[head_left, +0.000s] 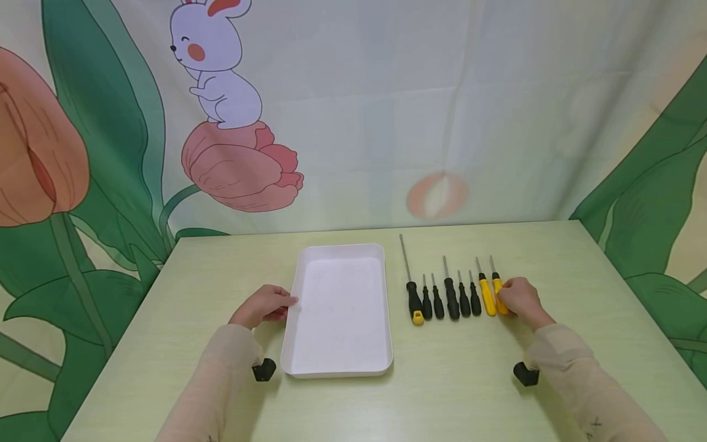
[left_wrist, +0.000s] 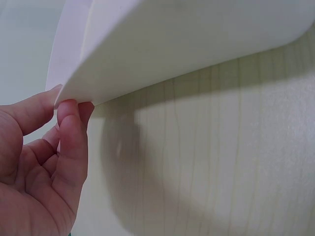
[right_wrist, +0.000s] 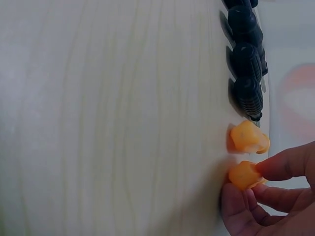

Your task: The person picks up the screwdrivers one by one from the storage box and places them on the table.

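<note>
My left hand (head_left: 266,305) pinches the left rim of a white rectangular tray (head_left: 339,307); the left wrist view shows thumb and fingers on either side of the tray wall (left_wrist: 113,73). Nothing lies inside the tray. To its right, my right hand (head_left: 521,299) grips the handle of the rightmost yellow screwdriver (head_left: 497,286), whose shaft points away from me. In the right wrist view, thumb and fingers close around that yellow handle (right_wrist: 242,175). A second yellow screwdriver (head_left: 487,296) lies just left of it.
Several black-handled screwdrivers (head_left: 451,299) lie in a row between the tray and the yellow pair. The longest screwdriver (head_left: 414,299), with a yellow handle end, is nearest the tray. A printed curtain (head_left: 353,123) hangs behind the pale wooden table (head_left: 420,393).
</note>
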